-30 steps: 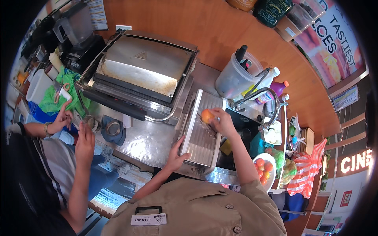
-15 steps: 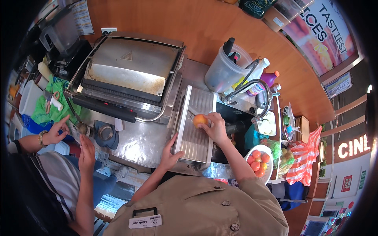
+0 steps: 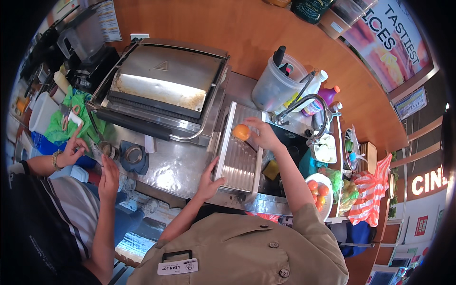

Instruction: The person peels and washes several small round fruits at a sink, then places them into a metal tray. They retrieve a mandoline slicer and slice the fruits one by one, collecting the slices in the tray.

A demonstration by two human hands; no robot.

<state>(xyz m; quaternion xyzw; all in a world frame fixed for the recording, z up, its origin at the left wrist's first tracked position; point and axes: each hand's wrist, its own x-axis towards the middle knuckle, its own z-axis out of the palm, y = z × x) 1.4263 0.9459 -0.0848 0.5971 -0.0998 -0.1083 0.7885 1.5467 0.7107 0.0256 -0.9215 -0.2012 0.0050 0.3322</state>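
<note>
A long slicer (image 3: pixel 237 166) with a ribbed bed, a slanted blade and pale side rails lies across the counter and the sink edge. My left hand (image 3: pixel 208 183) grips its near left rail, thumb over the near end. On the far part of the bed sits a round orange-red fruit (image 3: pixel 241 132), perhaps a tomato. Just to the right of it is my right hand (image 3: pixel 262 135), open, with its fingers apart by the fruit's side. Whether the fingertips touch it I cannot tell. A white bowl (image 3: pixel 327 190) of red tomatoes stands right of my right forearm.
A closed contact grill (image 3: pixel 164 78) stands at left. Beyond the slicer are a clear bucket (image 3: pixel 270 90) of utensils, a curved faucet (image 3: pixel 304 102) and bottles. A yellow sponge (image 3: pixel 271 169) lies in the sink. At left, a co-worker's hands (image 3: pixel 110 178) are near a metal cup.
The fruit has moved a little toward the far end of the slicer. My right hand's fingers have loosened from around it. My left hand keeps its grip on the rail.
</note>
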